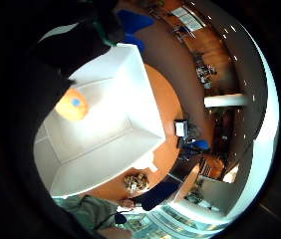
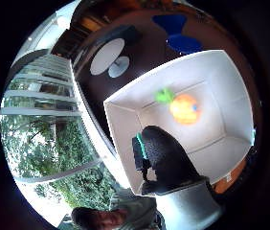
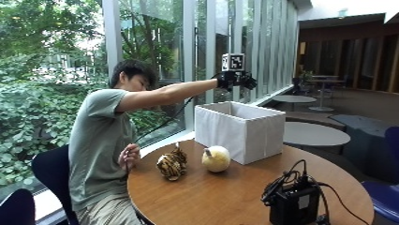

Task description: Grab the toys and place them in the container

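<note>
My gloved right hand (image 3: 235,80) hovers above the open top of a white fabric container (image 3: 240,123) on the round wooden table (image 3: 205,199). Its fingers look relaxed and hold nothing. An orange toy with a green top (image 2: 185,109) lies on the container floor, directly under the palm; the little finger side view shows that same orange toy (image 1: 72,104) as well. A glove finger (image 2: 166,163) crosses the container's near wall (image 2: 123,129). On the table in front of the container sit a striped brown toy (image 3: 171,165) and a pale yellow round toy (image 3: 216,159).
A black device with cables (image 3: 293,202) stands near the table's front right edge. The person sits at the left, with the bare left hand (image 3: 129,157) at the table's rim. Other tables and a blue chair stand behind, and windows run along the left.
</note>
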{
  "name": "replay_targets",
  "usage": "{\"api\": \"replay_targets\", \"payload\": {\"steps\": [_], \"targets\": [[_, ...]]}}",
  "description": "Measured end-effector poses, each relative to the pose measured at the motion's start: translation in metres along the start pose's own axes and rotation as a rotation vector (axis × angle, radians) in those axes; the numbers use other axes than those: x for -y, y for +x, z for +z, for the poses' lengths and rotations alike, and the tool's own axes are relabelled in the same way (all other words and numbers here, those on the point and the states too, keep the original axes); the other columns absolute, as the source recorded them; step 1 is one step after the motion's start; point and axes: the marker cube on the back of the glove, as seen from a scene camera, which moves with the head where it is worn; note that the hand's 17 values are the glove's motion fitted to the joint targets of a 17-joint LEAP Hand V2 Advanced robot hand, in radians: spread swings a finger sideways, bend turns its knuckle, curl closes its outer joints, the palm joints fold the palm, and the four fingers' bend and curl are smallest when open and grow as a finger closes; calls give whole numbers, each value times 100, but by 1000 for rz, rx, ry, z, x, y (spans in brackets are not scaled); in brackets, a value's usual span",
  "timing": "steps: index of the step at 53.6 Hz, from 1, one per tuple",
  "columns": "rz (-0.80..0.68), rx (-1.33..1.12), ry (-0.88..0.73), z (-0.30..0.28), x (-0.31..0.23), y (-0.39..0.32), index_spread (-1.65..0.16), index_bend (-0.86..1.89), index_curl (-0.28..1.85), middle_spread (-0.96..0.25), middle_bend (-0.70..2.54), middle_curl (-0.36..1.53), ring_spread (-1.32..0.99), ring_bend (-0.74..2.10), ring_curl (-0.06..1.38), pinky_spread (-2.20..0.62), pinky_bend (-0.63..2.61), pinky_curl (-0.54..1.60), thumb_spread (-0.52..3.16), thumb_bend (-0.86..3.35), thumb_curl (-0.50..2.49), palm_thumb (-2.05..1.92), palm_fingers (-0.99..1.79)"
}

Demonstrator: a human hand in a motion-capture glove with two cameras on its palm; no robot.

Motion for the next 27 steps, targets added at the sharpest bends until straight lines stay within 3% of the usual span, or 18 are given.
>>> {"api": "replay_targets", "payload": {"steps": [7, 13, 20, 27], "targets": [[203, -8, -14, -35, -5, -15, -19, 5, 49, -2, 13, 57, -6, 73, 37, -2, 115, 41, 117, -3, 66, -1, -27], [114, -107, -17, -60, -53, 39, -18, 5, 41, 1, 15, 52, -3, 68, 34, 0, 109, 39, 120, -4, 58, -3, -25], [198, -23, 25, -83, -102, 89, -17, 6, 34, 1, 17, 48, -2, 65, 33, 1, 104, 36, 122, -3, 51, -2, -21], [193, -49, -2, -60, -145, 118, -17, 6, 29, 2, 18, 46, -2, 63, 32, 1, 100, 35, 123, -3, 46, -1, -19]]}}
